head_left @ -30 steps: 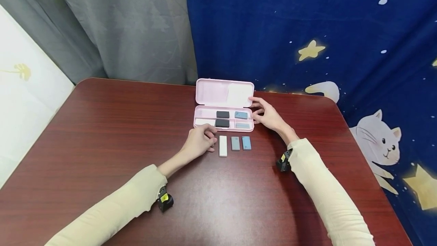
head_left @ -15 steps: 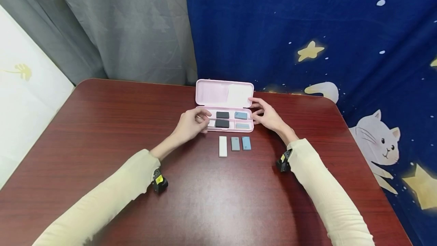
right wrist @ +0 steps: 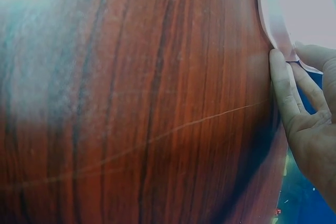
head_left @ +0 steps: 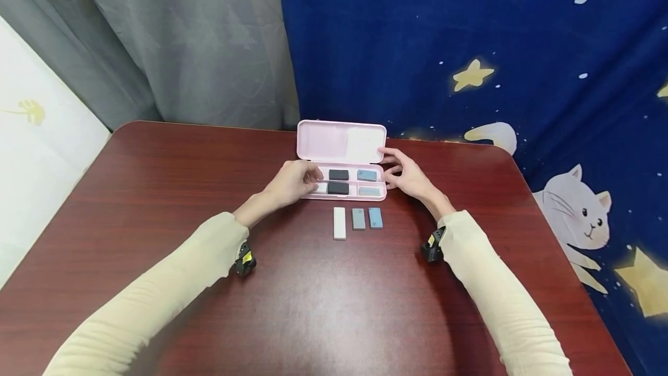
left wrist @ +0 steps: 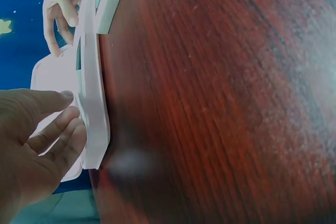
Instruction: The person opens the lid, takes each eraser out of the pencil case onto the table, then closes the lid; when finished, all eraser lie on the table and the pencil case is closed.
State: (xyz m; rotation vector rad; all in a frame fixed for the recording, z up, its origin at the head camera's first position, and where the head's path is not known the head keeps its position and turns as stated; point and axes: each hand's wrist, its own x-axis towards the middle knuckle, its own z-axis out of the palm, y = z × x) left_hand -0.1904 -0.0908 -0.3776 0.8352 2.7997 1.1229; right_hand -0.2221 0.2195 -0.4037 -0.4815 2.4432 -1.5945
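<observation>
Presently, left hand: bent over the left end of the pink case; its thumb and fingers are curved toward one another, and whether anything is pinched cannot be told.
Right hand: rested at the case's right end, fingers spread apart, with fingertips set against the case and its opened lid.
Pink case: placed between the two hands.
White piece: partly covered by the left fingers, inside the case.
Black blocks: two, set one behind the other, just right of the left fingertips.
Slate-blue block and pale-blue block: lodged in the case, just left of the right hand.
Table row: long white block, grey block and bright blue block, laid between the hands, nearer the person.
Table: finished in reddish-brown wood, beneath both hands.
Starry curtain: hung beyond the right hand.
</observation>
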